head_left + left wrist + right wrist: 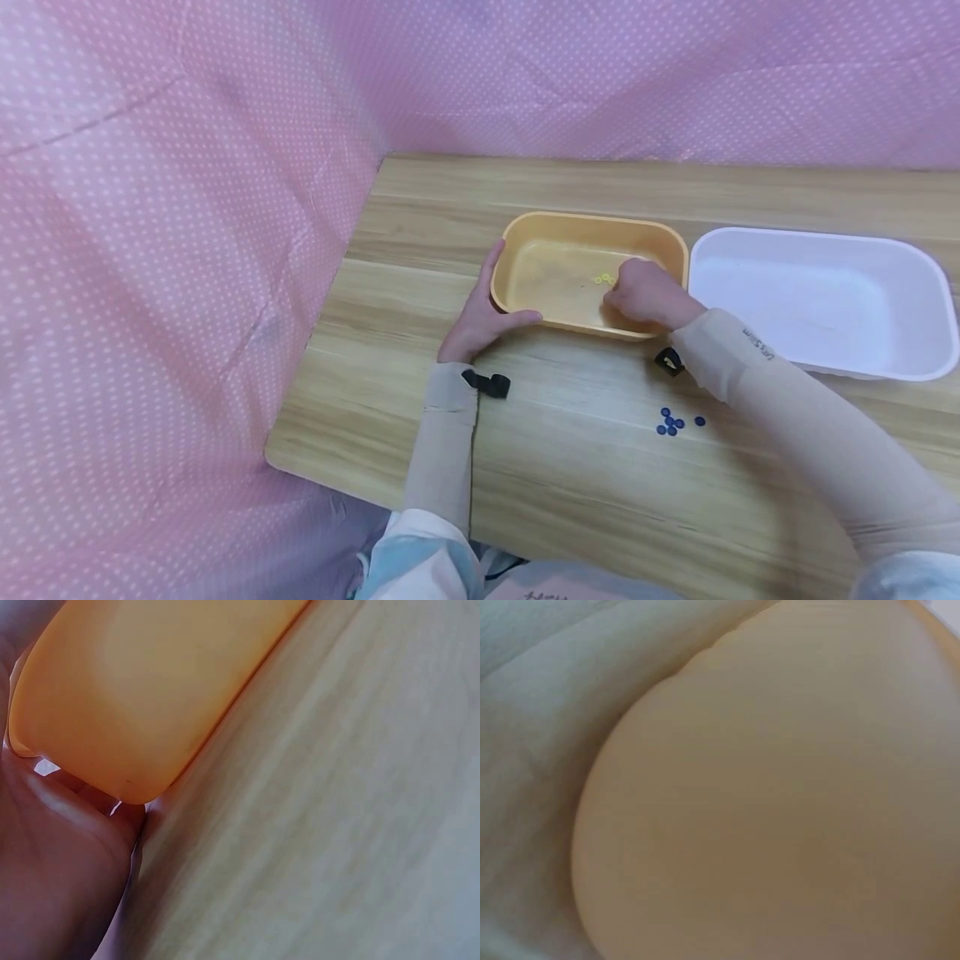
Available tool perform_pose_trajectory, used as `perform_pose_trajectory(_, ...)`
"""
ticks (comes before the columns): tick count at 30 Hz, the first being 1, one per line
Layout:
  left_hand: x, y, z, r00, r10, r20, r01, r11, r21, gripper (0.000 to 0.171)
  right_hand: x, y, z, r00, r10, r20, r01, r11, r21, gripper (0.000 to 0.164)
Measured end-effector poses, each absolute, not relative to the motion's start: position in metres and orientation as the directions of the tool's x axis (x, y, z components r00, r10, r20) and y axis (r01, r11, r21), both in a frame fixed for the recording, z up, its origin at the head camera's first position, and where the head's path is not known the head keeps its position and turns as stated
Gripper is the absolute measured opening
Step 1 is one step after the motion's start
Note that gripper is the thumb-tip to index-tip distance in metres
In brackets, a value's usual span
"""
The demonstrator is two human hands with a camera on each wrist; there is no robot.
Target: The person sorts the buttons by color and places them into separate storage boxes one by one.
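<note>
An orange plastic basin [555, 315] stands on the wooden table. My left hand [480, 321] holds its near left corner, thumb along the front and fingers along the left side. In the left wrist view the palm of this hand [60, 855] lies close against the basin wall [142, 697]. My right hand [647, 292] reaches into the basin with curled fingers, beside several small yellow button-like rings [605, 277]. Its fingertips are hidden, so any piece between them cannot be seen. The right wrist view is filled by a blurred beige surface.
A white basin [810, 308] stands right of the orange one, close beside it. Several small dark blue button-like discs [670, 422] lie on the table [570, 467] nearer the body. Pink dotted cloth [225, 208] hangs behind and to the left.
</note>
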State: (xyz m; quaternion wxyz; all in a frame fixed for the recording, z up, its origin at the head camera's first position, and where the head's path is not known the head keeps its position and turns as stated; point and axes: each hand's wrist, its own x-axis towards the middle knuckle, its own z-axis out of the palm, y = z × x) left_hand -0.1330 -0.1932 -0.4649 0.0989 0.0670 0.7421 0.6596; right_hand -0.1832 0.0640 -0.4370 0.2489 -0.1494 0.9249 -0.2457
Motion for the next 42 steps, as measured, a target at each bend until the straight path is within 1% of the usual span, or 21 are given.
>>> perform_pose_trajectory(8, -0.132, -0.193, -0.466, -0.972, 0.227, -0.065, -0.033, 0.140, 0.990, 0.118, -0.183, 0.063, -0.437, -0.823, -0.387, -0.415, -0.138, 0.846, -0.515, 0.033)
perform_pose_trajectory(11, -0.132, -0.193, -0.466, -0.972, 0.229, -0.059, -0.030, 0.131, 0.991, 0.118, -0.184, 0.063, -0.436, -0.823, -0.380, -0.423, -0.118, 0.842, -0.527, 0.034)
perform_pose_trajectory(13, -0.133, -0.193, -0.466, -0.971, 0.230, -0.056, -0.027, 0.126, 0.992, 0.118, -0.185, 0.064, -0.435, -0.833, -0.374, -0.407, -0.107, 0.832, -0.545, 0.030)
perform_pose_trajectory(17, -0.135, -0.193, -0.467, -0.970, 0.238, -0.051, -0.022, 0.121, 0.992, 0.117, -0.186, 0.066, -0.432, -0.858, -0.339, -0.386, -0.058, 0.810, -0.583, 0.016)
perform_pose_trajectory(22, -0.136, -0.193, -0.469, -0.968, 0.246, -0.055, -0.027, 0.116, 0.993, 0.118, -0.183, 0.067, -0.430, -0.869, -0.313, -0.384, -0.030, 0.807, -0.590, 0.014)
perform_pose_trajectory(26, -0.135, -0.192, -0.469, -0.965, 0.256, -0.059, -0.031, 0.112, 0.993, 0.118, -0.180, 0.069, -0.424, -0.877, -0.293, -0.382, -0.004, 0.798, -0.603, 0.017)
perform_pose_trajectory(28, -0.136, -0.192, -0.469, -0.965, 0.257, -0.055, -0.027, 0.111, 0.993, 0.118, -0.179, 0.072, -0.417, -0.894, -0.280, -0.349, 0.002, 0.778, -0.629, 0.020)
perform_pose_trajectory(33, -0.137, -0.193, -0.468, -0.968, 0.248, -0.048, -0.019, 0.118, 0.993, 0.117, -0.174, 0.083, -0.394, -0.935, -0.268, -0.230, -0.040, 0.727, -0.685, 0.029)
perform_pose_trajectory(38, -0.140, -0.193, -0.470, -0.965, 0.257, -0.060, -0.029, 0.121, 0.992, 0.117, -0.154, 0.099, -0.375, -0.954, -0.230, -0.192, -0.030, 0.710, -0.704, 0.038)
perform_pose_trajectory(42, -0.143, -0.195, -0.473, -0.964, 0.257, -0.067, -0.036, 0.124, 0.992, 0.117, -0.132, 0.113, -0.370, -0.970, -0.163, -0.181, 0.017, 0.698, -0.716, 0.046)
